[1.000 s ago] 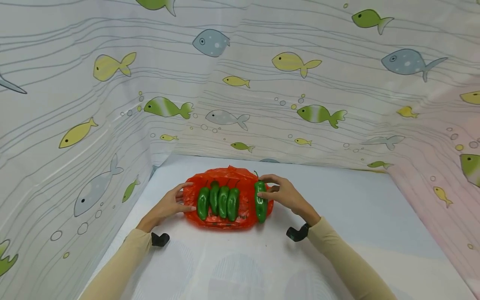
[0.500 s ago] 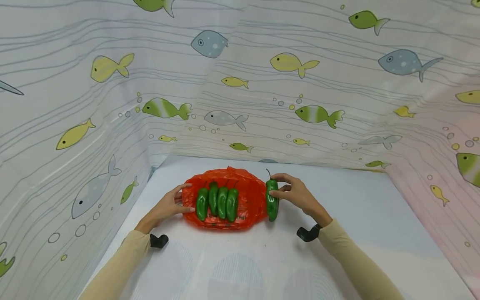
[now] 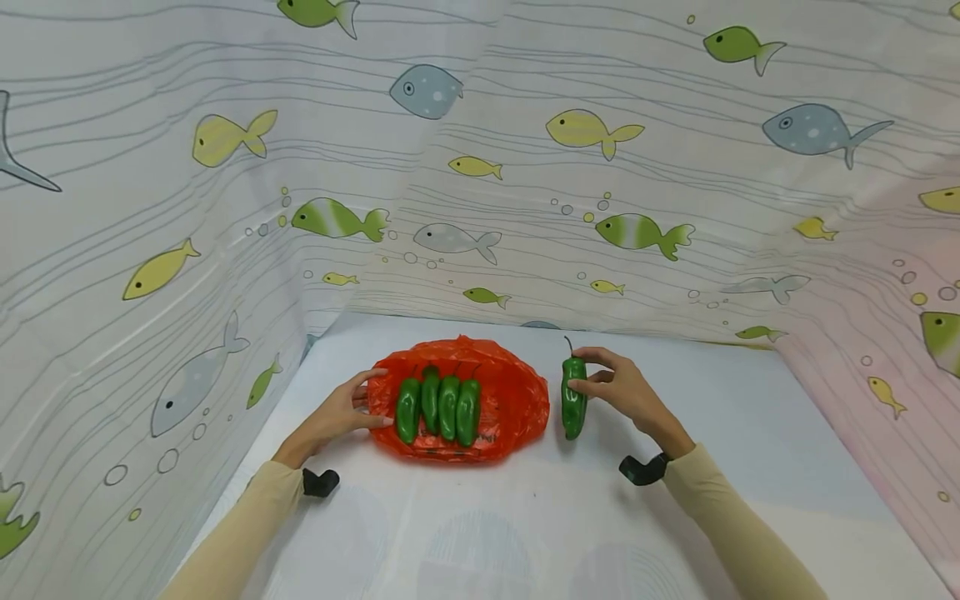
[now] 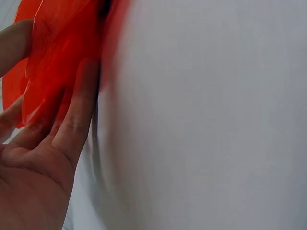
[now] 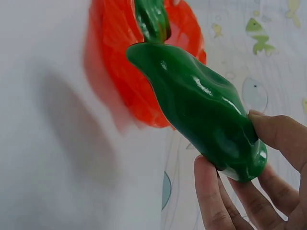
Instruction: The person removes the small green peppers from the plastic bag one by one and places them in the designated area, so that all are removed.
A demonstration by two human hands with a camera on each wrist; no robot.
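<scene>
A glossy green pepper (image 3: 573, 404) with a thin stem is held upright by my right hand (image 3: 633, 392), just right of the bag. In the right wrist view the thumb and fingers (image 5: 208, 191) pinch this pepper near its stem end, and its shadow lies on the table. My left hand (image 3: 341, 412) grips the left side of an opened red plastic bag (image 3: 517, 408). In the left wrist view its fingers (image 4: 79, 115) lie spread along the red film. Several green peppers (image 3: 447, 408) stand side by side in the left half of the bag.
The white table (image 3: 465, 542) has faint round patterns toward the front. Fish-printed sheeting (image 3: 480, 200) rises behind it and on both sides. A small black wrist device (image 3: 643, 470) hangs below the right wrist, and another is on the left.
My right hand has lifted the pepper out over the bag's right rim and carried it right, clear of the bag. The left hand stays at the bag's left side.
</scene>
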